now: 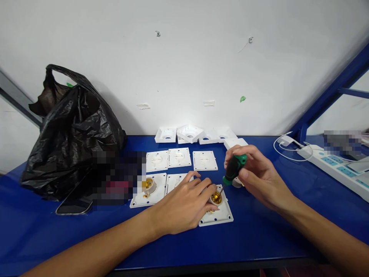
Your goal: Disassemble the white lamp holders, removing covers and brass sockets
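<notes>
My right hand (258, 175) grips a screwdriver (233, 169) with a short green and black handle. Its shaft slants down into a brass-lined lamp socket (216, 197) standing on a square white plate (219, 219). Thumb and fingers of my left hand (184, 202) are closed around that socket from the left, hiding part of it and of the plate. Whether the screwdriver's tip meets a screw is hidden inside the socket. To the left lies another white plate with a lamp socket (149, 186) fixed on it. Under my left fingers shows a further white plate (173, 181).
Behind my hands lie several flat white plates (179, 157), and along the wall a row of white square covers (165, 135). A black plastic bag (77, 134) and a phone (75, 204) are at left. At right are a power strip (334, 163) and a white cable.
</notes>
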`<state>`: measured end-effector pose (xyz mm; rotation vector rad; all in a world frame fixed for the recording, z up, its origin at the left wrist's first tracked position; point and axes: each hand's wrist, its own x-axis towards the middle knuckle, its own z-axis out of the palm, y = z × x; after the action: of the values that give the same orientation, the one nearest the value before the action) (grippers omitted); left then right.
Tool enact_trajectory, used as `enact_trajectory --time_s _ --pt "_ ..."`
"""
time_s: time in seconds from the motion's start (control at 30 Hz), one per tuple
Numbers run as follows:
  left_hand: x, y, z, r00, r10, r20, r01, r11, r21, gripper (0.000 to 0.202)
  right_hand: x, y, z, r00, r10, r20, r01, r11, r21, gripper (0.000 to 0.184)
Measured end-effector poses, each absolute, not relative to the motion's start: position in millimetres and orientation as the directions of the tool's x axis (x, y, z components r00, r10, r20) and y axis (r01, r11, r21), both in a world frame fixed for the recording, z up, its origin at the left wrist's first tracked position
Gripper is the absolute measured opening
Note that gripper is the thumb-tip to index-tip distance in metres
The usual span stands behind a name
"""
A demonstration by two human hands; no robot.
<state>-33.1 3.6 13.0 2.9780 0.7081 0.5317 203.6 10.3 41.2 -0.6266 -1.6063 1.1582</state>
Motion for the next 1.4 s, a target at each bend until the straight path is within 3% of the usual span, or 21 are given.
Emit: enact_trajectory --time_s 0.23,0.57,0.7,0.8,1.03,1.17,1.4 --pt "-33.1 4.3 13.2 0.841 0.440 0.316 0.425 -0.897 0.121 0.026 205.2 9.9 46.5 -0.349 0.860 0.373 -0.154 0.340 -0.928 0.020" --pt "-32.9 4.3 13.2 0.830 0.457 0.321 0.438 -0.889 0.132 0.029 205.5 11.8 43.5 -0.358 0.877 0.321 -0.201 0.264 -0.943 0.029" --pt "-33.2 4.2 12.6 0.821 0.469 0.326 0.455 -0.882 0.123 0.029 206.1 11.5 44.1 -0.295 0.891 0.345 -0.163 0.309 -0.937 0.020" --pt "-33.1 3.3 15.3 0.819 0.471 0.328 0.458 -0.881 0.122 0.029 205.6 12.1 45.6 -0.277 0.892 0.358 -0.153 0.327 -0.933 0.024" --pt "-36.1 2.8 18.3 0.747 0.562 0.354 0.497 -0.827 0.263 0.029 212.2 30.0 47.6 0.028 0.924 0.381 -0.176 0.380 -0.908 0.025" --pt "-37.4 5.3 12.3 0.719 0.618 0.319 0.508 -0.780 0.366 0.031 220.4 46.4 40.1 0.113 0.909 0.402 -0.167 0.416 -0.894 0.027" --pt "-25.4 4.9 21.7 0.711 0.604 0.360 0.503 -0.795 0.340 0.029 221.0 61.2 30.3 0.288 0.825 0.485 -0.095 0.529 -0.843 0.023"
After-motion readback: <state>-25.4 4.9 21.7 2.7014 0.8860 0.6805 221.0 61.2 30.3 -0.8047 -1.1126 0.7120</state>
